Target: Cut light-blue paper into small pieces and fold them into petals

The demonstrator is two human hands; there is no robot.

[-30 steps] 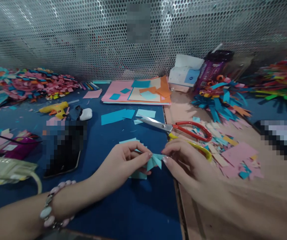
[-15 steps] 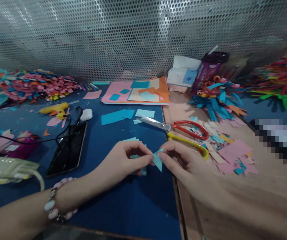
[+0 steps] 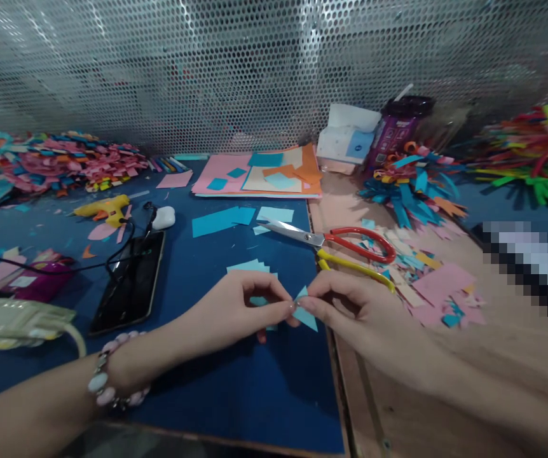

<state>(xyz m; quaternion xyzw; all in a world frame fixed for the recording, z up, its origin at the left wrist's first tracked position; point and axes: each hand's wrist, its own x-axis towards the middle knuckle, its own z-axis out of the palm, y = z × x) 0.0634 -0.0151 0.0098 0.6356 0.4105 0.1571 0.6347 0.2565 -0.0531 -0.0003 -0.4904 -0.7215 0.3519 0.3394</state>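
Note:
Both hands meet over the dark blue table top (image 3: 236, 394). My left hand (image 3: 236, 310), with a bead bracelet on its wrist, pinches one side of a small folded light blue paper piece (image 3: 306, 313). My right hand (image 3: 355, 312) pinches the other side of the same piece. The fingertips of both hands touch at the paper's top corner. Under my left hand lies a small stack of light blue paper squares (image 3: 250, 267).
Red-handled scissors (image 3: 331, 238) and yellow-handled ones (image 3: 355, 267) lie behind my hands. A black phone (image 3: 131, 283) on a cable lies left, with a yellow glue gun (image 3: 105, 208) beyond. Coloured sheets (image 3: 259, 175), paper scraps (image 3: 436, 286), fringed paper flowers (image 3: 412, 181) and a perforated metal wall (image 3: 255, 70) surround.
The paper piece went from a fanned shape to a single folded triangle between my fingertips. My hands moved slightly closer together; the view shifted a little.

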